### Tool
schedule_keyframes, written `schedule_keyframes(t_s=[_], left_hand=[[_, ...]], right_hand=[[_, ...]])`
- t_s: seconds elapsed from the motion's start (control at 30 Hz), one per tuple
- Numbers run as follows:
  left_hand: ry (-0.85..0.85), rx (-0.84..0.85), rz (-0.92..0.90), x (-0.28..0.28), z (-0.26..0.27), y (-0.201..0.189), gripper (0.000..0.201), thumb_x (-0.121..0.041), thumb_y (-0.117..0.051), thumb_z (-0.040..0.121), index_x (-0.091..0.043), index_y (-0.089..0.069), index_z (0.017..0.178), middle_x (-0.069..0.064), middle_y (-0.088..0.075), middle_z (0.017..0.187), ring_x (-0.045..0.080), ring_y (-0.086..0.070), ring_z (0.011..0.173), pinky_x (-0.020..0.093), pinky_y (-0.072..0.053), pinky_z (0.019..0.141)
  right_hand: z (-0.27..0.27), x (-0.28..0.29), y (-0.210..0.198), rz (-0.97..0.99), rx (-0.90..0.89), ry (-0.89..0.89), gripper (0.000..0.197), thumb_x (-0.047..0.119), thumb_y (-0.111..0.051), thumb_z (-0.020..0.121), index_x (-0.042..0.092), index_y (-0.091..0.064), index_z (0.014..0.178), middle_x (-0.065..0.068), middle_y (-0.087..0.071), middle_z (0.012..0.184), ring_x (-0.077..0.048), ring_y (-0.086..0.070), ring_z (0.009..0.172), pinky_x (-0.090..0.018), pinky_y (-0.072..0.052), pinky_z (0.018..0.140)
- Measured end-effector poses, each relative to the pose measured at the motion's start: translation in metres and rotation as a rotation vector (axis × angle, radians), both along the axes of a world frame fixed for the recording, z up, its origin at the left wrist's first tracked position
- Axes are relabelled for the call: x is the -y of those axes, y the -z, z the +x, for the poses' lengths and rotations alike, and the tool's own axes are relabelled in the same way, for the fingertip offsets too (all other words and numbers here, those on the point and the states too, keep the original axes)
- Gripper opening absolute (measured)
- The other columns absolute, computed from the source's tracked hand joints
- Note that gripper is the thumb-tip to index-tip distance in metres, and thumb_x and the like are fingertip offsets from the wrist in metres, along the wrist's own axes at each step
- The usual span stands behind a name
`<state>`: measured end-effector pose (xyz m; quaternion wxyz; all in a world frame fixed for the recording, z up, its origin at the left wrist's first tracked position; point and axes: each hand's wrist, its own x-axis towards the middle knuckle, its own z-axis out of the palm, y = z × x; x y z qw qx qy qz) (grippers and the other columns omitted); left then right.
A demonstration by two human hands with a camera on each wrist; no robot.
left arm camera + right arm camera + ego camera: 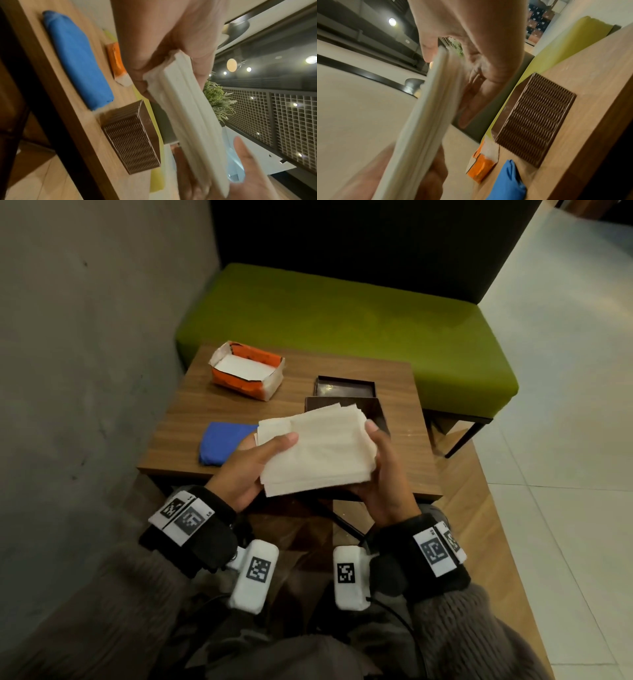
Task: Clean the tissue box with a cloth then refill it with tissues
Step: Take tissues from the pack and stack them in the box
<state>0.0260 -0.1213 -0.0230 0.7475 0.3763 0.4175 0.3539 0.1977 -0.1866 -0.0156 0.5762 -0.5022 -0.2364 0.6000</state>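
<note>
Bench: a green bench [342,316] stands behind the table, against a dark backrest.
Table: a small wooden table [212,412] sits in front of the person.
Tissues: a thick stack of pale tissues [318,446] is held above the table's near edge, in front of the tissue box.
Tissue box: the brown ribbed tissue box [375,409] stands open on the table's right side, its lid [344,386] lying just behind it.
Packet: a torn orange packet [248,374] lies open at the table's far left.
Cloth: a folded blue cloth [224,443] lies near the left front edge.
Left hand: the left hand [255,463] grasps the stack's left edge, thumb on top.
Right hand: the right hand [385,470] clasps the stack's right edge, thumb at the upper corner.
</note>
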Motion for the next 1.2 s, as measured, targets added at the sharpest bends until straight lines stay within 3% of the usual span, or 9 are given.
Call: schedule_keyframes(t_s=[0.23, 0.37, 0.53, 0.67, 0.8, 0.9, 0.97, 1.1, 1.2], left_hand=[[-0.051, -0.212, 0.065, 0.001, 0.01, 0.0, 0.04, -0.023, -0.07, 0.08, -0.022, -0.056, 0.117, 0.006, -0.067, 0.111, 0.022, -0.064, 0.1, 0.037, -0.053, 0.083], [-0.116, -0.284, 0.095, -0.004, 0.003, 0.0, 0.033, -0.034, -0.068, 0.081, -0.037, -0.054, 0.11, 0.005, -0.061, 0.112, 0.022, -0.062, 0.099, 0.035, -0.053, 0.074], [-0.128, -0.313, 0.086, 0.003, 0.012, 0.003, 0.028, -0.034, -0.066, 0.083, -0.032, -0.053, 0.108, 0.001, -0.06, 0.108, 0.016, -0.06, 0.095, 0.029, -0.051, 0.073], [-0.091, -0.298, 0.19, -0.003, -0.003, -0.002, 0.051, -0.047, -0.066, 0.076, -0.023, -0.053, 0.119, 0.001, -0.059, 0.117, 0.01, -0.058, 0.1, 0.031, -0.048, 0.085], [0.262, -0.478, 0.413, -0.012, -0.011, -0.012, 0.078, -0.065, -0.067, 0.056, -0.034, -0.046, 0.125, -0.014, -0.057, 0.118, -0.001, -0.054, 0.108, 0.023, -0.045, 0.087], [0.531, -0.546, 0.389, -0.002, 0.0, -0.015, 0.05, -0.047, -0.076, 0.067, -0.039, -0.051, 0.11, -0.014, -0.063, 0.106, -0.002, -0.064, 0.089, 0.016, -0.051, 0.071], [0.475, -0.449, 0.336, 0.005, 0.005, -0.012, 0.034, -0.033, -0.07, 0.075, -0.032, -0.057, 0.106, -0.005, -0.07, 0.098, 0.005, -0.068, 0.084, 0.019, -0.054, 0.066], [0.152, -0.207, 0.165, 0.009, 0.006, -0.003, 0.048, -0.037, -0.067, 0.077, -0.018, -0.056, 0.12, 0.005, -0.069, 0.112, 0.024, -0.064, 0.105, 0.039, -0.052, 0.088], [0.161, -0.215, 0.171, 0.017, 0.019, 0.002, 0.032, -0.031, -0.058, 0.087, -0.024, -0.055, 0.118, 0.003, -0.067, 0.114, 0.019, -0.065, 0.103, 0.034, -0.053, 0.087]], right_hand=[[-0.013, -0.004, 0.007, -0.073, 0.214, -0.04, 0.05, 0.052, -0.065, 0.083, 0.022, -0.063, 0.124, 0.001, -0.071, 0.117, -0.017, -0.067, 0.109, -0.043, -0.05, 0.101], [-0.009, -0.001, 0.006, -0.121, 0.143, -0.042, 0.036, 0.038, -0.06, 0.088, 0.023, -0.061, 0.12, -0.003, -0.067, 0.122, -0.022, -0.063, 0.113, -0.045, -0.05, 0.099], [-0.012, -0.002, 0.005, -0.109, 0.298, -0.061, 0.043, 0.002, -0.059, 0.084, 0.015, -0.054, 0.125, -0.003, -0.065, 0.118, -0.024, -0.06, 0.112, -0.043, -0.051, 0.097], [0.007, 0.005, 0.002, -0.03, 0.358, -0.135, 0.04, -0.004, -0.058, 0.086, 0.03, -0.056, 0.105, 0.003, -0.066, 0.108, -0.017, -0.063, 0.101, -0.032, -0.056, 0.083], [0.015, 0.006, -0.008, 0.052, 0.521, -0.337, 0.04, -0.003, -0.064, 0.084, 0.03, -0.059, 0.108, -0.003, -0.067, 0.108, -0.022, -0.066, 0.101, -0.037, -0.057, 0.086], [0.011, 0.001, -0.013, 0.085, 0.581, -0.351, 0.036, 0.004, -0.071, 0.082, 0.03, -0.062, 0.106, 0.0, -0.069, 0.103, -0.021, -0.067, 0.099, -0.039, -0.058, 0.085], [0.011, 0.0, -0.012, 0.088, 0.54, -0.25, 0.033, 0.012, -0.073, 0.082, 0.031, -0.061, 0.107, 0.0, -0.067, 0.107, -0.022, -0.067, 0.101, -0.04, -0.058, 0.084], [0.005, 0.005, -0.003, 0.055, 0.129, -0.041, 0.034, 0.032, -0.065, 0.086, 0.021, -0.057, 0.118, -0.003, -0.068, 0.113, -0.017, -0.07, 0.098, -0.028, -0.058, 0.073], [-0.015, 0.001, 0.006, 0.017, 0.017, -0.021, 0.046, 0.035, -0.062, 0.088, 0.017, -0.055, 0.131, -0.007, -0.068, 0.122, -0.021, -0.067, 0.109, -0.035, -0.057, 0.089]])
